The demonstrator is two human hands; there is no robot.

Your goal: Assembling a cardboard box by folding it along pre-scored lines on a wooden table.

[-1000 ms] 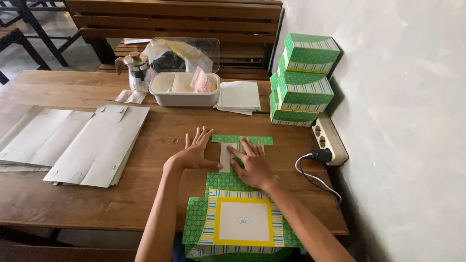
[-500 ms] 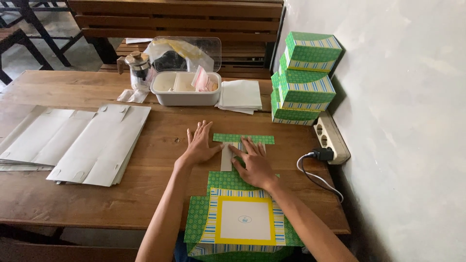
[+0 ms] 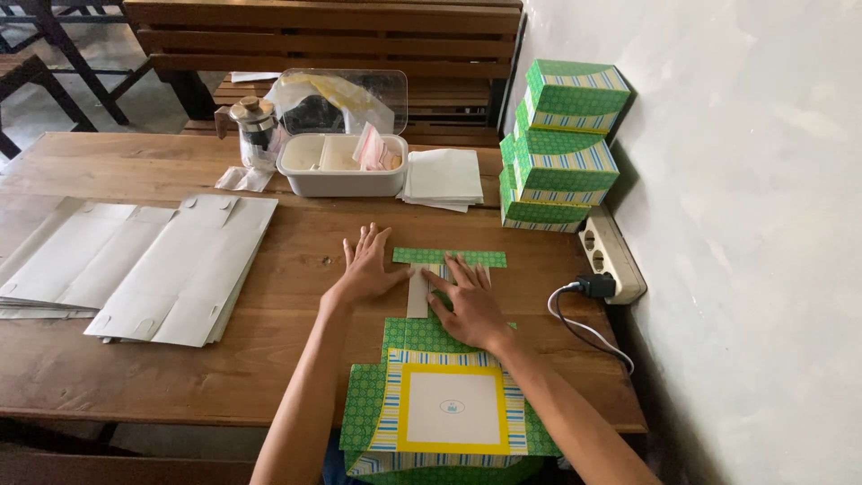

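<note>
A flat green patterned cardboard box blank (image 3: 449, 404) with a yellow-framed white square lies on the wooden table (image 3: 287, 359) in front of me, its near end hanging over the table's front edge. Its far flap (image 3: 449, 258) is a green strip with a pale underside panel below it. My left hand (image 3: 366, 265) lies flat with spread fingers on the table, touching the left side of the pale panel. My right hand (image 3: 467, 305) presses palm-down on the blank just below the flap.
Several folded green boxes (image 3: 558, 148) are stacked against the wall at right. A white power strip (image 3: 611, 253) with a black plug sits beside them. Flat grey-white blanks (image 3: 153, 260) lie at left. A white tub (image 3: 339, 162), glass jar (image 3: 256, 130) and paper sheets (image 3: 442, 177) stand behind.
Both hands keep pressing on the far flap area with hardly any shift. The view has drifted slightly.
</note>
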